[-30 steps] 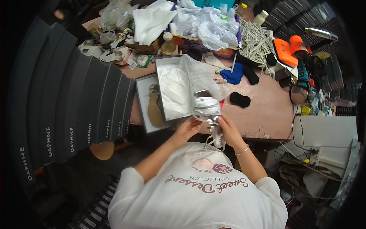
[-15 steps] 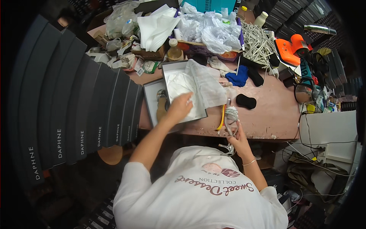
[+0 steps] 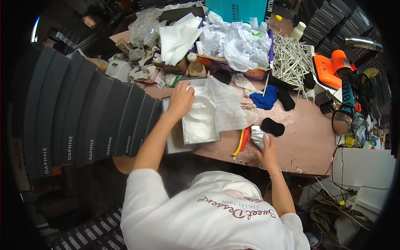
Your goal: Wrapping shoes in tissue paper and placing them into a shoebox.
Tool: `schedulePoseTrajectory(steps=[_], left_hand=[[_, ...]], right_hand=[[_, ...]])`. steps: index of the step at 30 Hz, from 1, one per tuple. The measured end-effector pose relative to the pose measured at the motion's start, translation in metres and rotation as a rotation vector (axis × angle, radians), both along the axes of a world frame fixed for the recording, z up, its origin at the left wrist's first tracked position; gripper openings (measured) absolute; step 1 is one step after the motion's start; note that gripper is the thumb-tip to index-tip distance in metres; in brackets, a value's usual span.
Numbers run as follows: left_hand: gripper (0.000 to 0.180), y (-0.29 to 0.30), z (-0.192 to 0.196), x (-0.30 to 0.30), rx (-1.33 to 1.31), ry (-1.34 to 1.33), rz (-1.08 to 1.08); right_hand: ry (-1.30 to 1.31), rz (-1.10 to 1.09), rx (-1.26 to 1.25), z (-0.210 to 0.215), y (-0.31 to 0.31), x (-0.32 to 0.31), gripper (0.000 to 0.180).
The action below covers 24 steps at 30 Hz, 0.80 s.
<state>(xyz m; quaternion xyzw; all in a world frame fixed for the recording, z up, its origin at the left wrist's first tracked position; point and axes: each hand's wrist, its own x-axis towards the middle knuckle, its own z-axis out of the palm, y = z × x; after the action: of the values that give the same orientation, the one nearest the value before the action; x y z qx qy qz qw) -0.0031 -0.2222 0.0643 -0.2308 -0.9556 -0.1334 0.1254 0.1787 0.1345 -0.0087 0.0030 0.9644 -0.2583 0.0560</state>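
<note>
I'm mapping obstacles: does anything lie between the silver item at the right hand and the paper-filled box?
Yes: a red piece and a yellow strip lie on the tabletop between the silver item and the box.

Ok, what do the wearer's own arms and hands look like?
The left hand and right hand are ungloved. Loose white sleeves end near the elbows, leaving the forearms bare. A thin bracelet circles the right wrist.

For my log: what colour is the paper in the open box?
The paper is white; head view.
</note>
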Motion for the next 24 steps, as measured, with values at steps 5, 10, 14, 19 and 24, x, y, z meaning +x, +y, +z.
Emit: schedulePoseTrajectory(steps=[5, 10, 14, 19, 24], left_hand=[[0.010, 0.024, 0.053, 0.112, 0.412, -0.178, -0.061], [0.006, 0.040, 0.073, 0.179, 0.877, -0.189, 0.349], [0.033, 0.006, 0.048, 0.205, 1.045, -0.072, 0.547], [0.104, 0.061, 0.055, 0.305, 1.667, -0.286, 0.236], [0.042, 0.062, -0.035, 0.353, 2.174, -0.344, 0.679]], right_hand=[[0.218, 0.462, -0.442, 0.107, -0.055, -0.060, 0.077], [-0.400, 0.737, -0.502, 0.080, -0.102, -0.092, 0.040], [-0.799, 0.460, -1.233, 0.073, -0.123, -0.039, 0.025], [-0.421, 0.530, -1.105, 0.065, -0.148, 0.001, 0.022], [-0.685, 0.307, -1.127, 0.059, -0.156, 0.054, 0.028]])
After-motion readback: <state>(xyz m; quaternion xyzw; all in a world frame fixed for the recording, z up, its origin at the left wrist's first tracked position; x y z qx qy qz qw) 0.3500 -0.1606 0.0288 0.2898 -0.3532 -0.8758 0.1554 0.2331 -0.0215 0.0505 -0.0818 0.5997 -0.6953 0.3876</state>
